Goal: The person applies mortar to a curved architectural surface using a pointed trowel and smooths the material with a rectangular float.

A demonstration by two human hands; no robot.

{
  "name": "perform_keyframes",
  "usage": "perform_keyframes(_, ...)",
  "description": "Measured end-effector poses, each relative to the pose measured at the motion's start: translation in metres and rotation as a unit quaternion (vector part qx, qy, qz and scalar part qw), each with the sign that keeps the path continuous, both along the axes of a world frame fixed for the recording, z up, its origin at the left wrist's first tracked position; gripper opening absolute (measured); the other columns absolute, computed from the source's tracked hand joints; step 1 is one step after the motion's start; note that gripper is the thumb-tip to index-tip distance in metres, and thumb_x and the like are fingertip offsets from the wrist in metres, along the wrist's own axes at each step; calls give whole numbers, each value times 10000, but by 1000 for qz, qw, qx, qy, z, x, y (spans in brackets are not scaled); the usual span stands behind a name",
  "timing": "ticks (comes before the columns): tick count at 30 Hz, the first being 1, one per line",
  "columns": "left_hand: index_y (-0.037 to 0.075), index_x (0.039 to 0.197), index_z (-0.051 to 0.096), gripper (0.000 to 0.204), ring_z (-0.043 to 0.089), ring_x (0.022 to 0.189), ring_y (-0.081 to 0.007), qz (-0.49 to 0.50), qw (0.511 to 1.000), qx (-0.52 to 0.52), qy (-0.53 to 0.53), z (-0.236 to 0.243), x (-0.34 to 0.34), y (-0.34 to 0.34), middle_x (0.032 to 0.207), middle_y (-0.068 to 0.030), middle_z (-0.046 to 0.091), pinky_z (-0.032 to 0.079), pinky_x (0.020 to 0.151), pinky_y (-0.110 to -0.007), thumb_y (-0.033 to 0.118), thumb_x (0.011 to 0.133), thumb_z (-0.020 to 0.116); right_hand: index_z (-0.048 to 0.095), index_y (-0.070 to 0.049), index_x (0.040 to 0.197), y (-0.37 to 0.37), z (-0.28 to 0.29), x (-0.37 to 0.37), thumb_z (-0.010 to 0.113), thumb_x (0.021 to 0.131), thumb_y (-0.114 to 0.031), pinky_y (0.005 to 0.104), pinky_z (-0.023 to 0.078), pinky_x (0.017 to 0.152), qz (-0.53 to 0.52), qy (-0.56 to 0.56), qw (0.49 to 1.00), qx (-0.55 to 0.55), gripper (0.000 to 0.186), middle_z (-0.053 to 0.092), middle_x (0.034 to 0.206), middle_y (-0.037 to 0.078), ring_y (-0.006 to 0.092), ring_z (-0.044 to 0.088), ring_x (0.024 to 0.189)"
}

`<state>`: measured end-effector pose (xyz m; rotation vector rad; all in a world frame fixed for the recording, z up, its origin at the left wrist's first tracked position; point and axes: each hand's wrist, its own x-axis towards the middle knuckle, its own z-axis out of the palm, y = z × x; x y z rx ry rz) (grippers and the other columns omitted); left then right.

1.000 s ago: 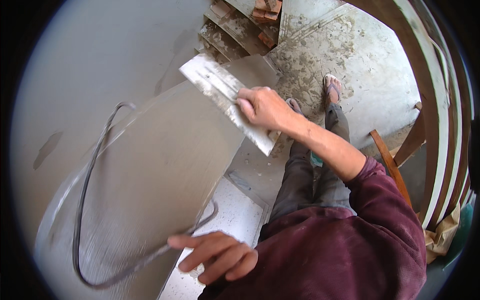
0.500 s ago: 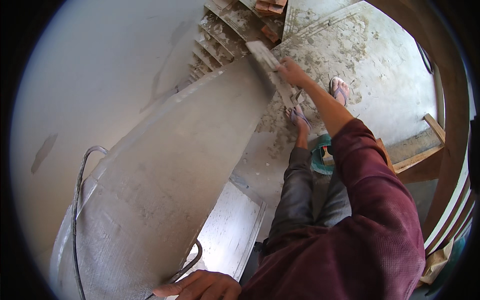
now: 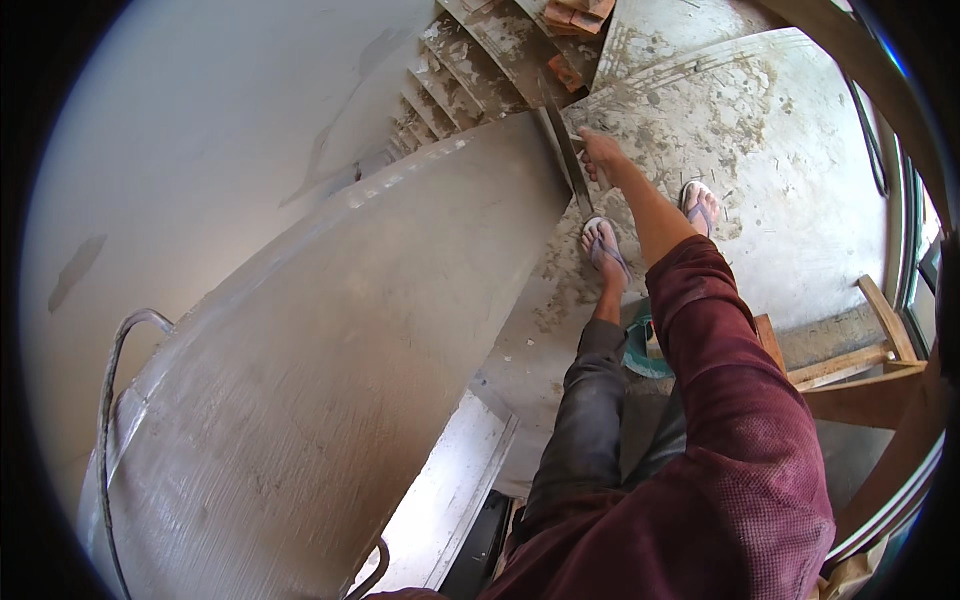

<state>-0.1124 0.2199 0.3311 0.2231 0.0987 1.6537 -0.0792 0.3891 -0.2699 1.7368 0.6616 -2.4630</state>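
My right hand [image 3: 604,160] reaches forward, its fingers wrapped round the handle of a long plastering trowel [image 3: 569,152]. The trowel's blade stands edge-on to the camera, at the far end of a broad grey plastered surface [image 3: 360,320]. Whether the blade touches the plaster there is hard to make out. Fine streaks mark the nearer part of that surface, while the far part looks smoother. My left hand is out of sight; only a scrap of dark red sleeve shows at the lower edge.
Winding steps [image 3: 470,70] littered with debris lie beyond, with red bricks [image 3: 578,16] on them. A bent bar [image 3: 108,400] rises along the left side. A green bucket [image 3: 645,345] stands by my legs, and timber pieces [image 3: 850,365] are at the right.
The trowel has turned from showing its flat back to edge-on at the plaster's far end. My left hand has dropped out of the lower edge. The view has shifted slightly.
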Motion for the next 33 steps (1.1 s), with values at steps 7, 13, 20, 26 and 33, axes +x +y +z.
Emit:
perform_keyframes(7,312,1497,360,572,651,1131,-121,-31,999,-1,29,2,-8,-10,1303,118,642,408,970,-290,479,979,537,612,3,955,6,-18,-5,464,988,-409,340,374,403,18,14,1000,15,439,408,596,25,165,406,420)
perform_keyframes(13,337,1491,366,534,644,1147,-126,-23,999,-11,46,3,-8,-7,1321,121,629,391,983,-299,456,993,517,578,-12,898,5,-24,-3,457,987,-353,345,361,383,45,79,996,-15,373,437,582,33,162,422,412)
perform_keyframes(20,349,1499,352,472,642,1158,-136,-28,998,22,49,2,-9,-10,1333,121,622,367,1018,-317,379,1040,455,494,-53,757,3,35,5,468,978,-312,354,362,349,54,136,989,0,342,432,536,39,159,423,379)
perform_keyframes(26,293,1522,335,659,612,1176,-195,37,999,11,13,-2,8,2,1309,74,640,379,1051,-377,549,951,541,524,-30,784,9,93,10,471,959,-270,323,344,320,74,156,985,18,301,435,532,42,150,409,350)
perform_keyframes(33,293,1514,353,596,576,1217,-156,-35,996,69,-36,-9,-1,2,1341,81,615,300,1119,-374,549,987,465,506,-46,787,9,152,17,463,982,-274,315,347,302,52,219,974,-11,304,414,537,16,124,378,334)
